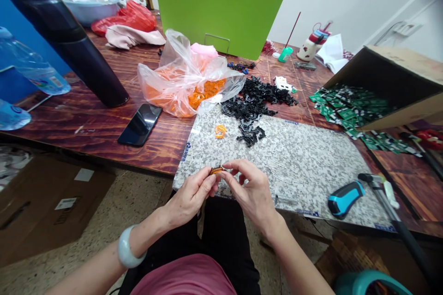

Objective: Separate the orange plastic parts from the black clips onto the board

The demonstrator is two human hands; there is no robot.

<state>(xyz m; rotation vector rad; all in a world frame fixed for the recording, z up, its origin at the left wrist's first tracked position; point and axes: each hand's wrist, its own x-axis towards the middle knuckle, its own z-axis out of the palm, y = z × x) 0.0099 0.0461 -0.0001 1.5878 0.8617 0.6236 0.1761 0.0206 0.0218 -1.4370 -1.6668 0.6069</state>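
Observation:
Between my fingertips, just over the front edge of the speckled mat point(297, 156), is a small orange and black plastic part point(217, 170). My left hand point(192, 193) pinches its left end. On the other end, the thumb and forefinger of my right hand point(251, 189) close in a pinch. Several loose orange pieces point(220, 132) lie on the mat beyond my hands. A heap of black plastic pieces point(254, 101) spreads from the table onto the mat. Behind it to the left, a clear plastic bag point(169, 78) holds many orange pieces.
A phone point(140, 124), a dark flask point(76, 50) and plastic bottles point(31, 64) are on the left. To the right, green circuit boards point(360, 106) spill from a cardboard box point(408, 73). A blue-black tool handle point(345, 198) and a hammer point(391, 207) lie at the mat's right end.

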